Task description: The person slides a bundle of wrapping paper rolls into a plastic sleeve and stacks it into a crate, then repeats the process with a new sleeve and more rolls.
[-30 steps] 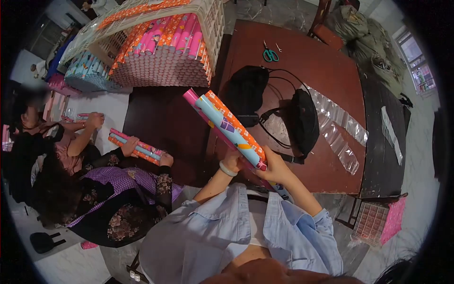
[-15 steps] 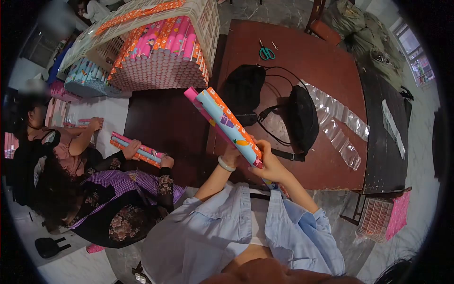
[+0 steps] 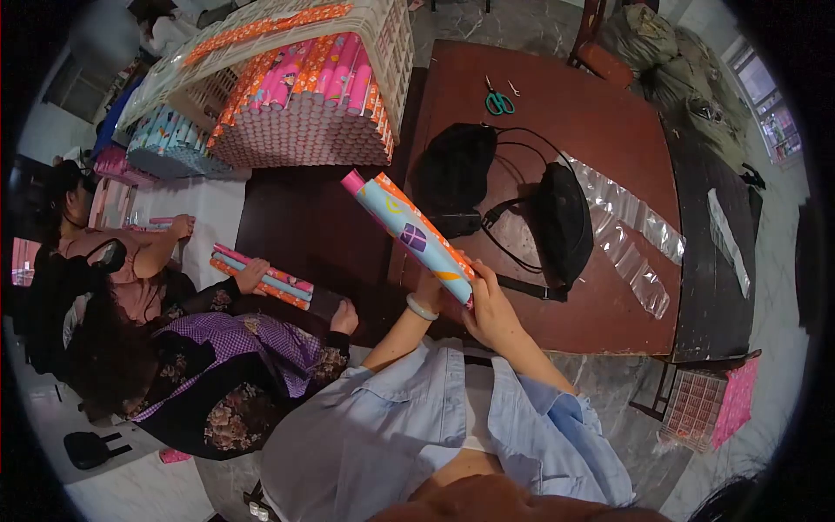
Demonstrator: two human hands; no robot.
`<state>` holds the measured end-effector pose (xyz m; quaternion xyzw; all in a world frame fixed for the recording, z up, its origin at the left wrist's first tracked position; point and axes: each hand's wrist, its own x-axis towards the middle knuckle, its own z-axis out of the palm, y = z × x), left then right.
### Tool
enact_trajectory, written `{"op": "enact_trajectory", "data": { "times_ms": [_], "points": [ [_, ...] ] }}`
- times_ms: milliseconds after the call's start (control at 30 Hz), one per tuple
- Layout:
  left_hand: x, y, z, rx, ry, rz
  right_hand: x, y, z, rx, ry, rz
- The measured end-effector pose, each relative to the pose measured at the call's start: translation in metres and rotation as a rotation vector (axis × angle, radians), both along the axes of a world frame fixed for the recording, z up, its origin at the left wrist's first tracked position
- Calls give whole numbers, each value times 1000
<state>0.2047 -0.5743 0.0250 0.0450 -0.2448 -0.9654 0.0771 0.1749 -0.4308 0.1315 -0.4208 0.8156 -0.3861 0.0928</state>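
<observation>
— Pink, blue, orange: where are those 3 rolls (image 3: 407,230)?
— Tilted above the brown table (image 3: 574,113). The left hand (image 3: 429,285) grips their near end from below, and the right hand (image 3: 492,309) is wrapped around it, beside a black bag (image 3: 564,222).
</observation>
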Motion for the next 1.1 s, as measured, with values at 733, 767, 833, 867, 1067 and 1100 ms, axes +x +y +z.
{"op": "enact_trajectory", "data": {
  "times_ms": [733, 767, 833, 867, 1067, 1100],
  "points": [
    [13, 2, 7, 164, 63, -72, -64, 28, 3, 100, -388, 81],
    [13, 2, 8, 175, 72, -70, -62, 28, 5, 115, -346, 101],
    [14, 2, 8, 161, 64, -71, -58, 28, 12, 128, -305, 115],
    [14, 1, 8, 149, 58, -68, -56, 29, 17, 119, -401, 88],
    [14, 2, 6, 127, 55, -96, -30, 27, 3, -86, -591, -3],
    [13, 2, 5, 128, 56, -100, -27, 26, 2, -125, -603, -22]
  ]
}}
